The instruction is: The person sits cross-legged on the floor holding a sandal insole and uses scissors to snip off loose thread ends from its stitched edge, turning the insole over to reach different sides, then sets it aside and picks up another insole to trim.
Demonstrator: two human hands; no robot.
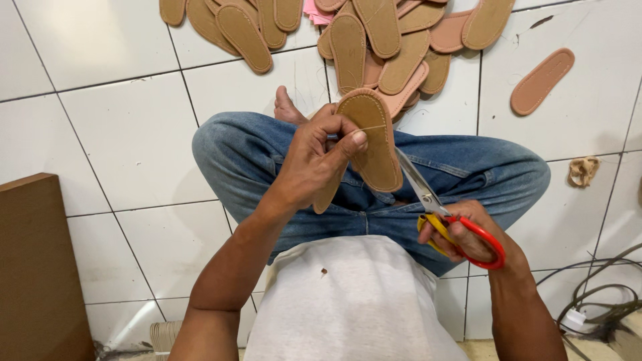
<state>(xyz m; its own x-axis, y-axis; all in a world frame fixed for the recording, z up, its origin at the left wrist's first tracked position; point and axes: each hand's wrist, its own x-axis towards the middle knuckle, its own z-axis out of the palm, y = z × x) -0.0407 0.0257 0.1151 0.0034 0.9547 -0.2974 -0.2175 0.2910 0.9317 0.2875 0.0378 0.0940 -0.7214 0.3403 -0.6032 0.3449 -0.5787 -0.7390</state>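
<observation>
My left hand [319,159] grips a tan shoe sole [372,140] held upright over my crossed legs in blue jeans [468,170]. The thumb presses a thin thread across the sole's top. My right hand [468,234] holds scissors [435,204] with red and yellow handles. Their blades are open and point up toward the lower right edge of the sole. A second tan sole edge shows below my left hand.
A pile of tan and pink soles [374,40] lies on the white tiled floor ahead. One pink sole [542,80] lies apart at right. A brown board [37,267] stands at left. Cables [602,301] and a small tan scrap [583,171] lie at right.
</observation>
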